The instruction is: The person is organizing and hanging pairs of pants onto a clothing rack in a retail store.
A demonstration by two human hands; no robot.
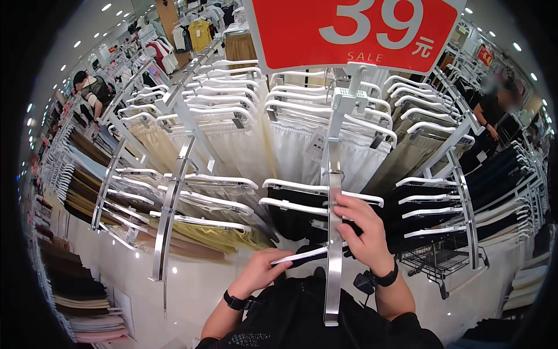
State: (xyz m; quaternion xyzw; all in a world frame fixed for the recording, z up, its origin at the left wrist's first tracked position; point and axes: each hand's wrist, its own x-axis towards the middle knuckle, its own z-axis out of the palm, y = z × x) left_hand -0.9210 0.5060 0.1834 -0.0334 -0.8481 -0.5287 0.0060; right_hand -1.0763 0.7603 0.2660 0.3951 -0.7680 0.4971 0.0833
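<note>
Your left hand (263, 272) pinches the end of a white hanger (299, 255); your right hand (363, 232) clasps its middle at the steel rack arm (333, 174). Behind it, rows of black garments (293, 224) are already hung, but this one is not yet let go.

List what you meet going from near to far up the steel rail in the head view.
The left hand pinching a white hanger → right hand against the steel rail → black garments → white trousers → red sale sign.

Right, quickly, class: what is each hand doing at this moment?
Left hand: closed on one end of the white hanger.
Right hand: closed beside the metal rail; what it holds cannot be told.
</note>
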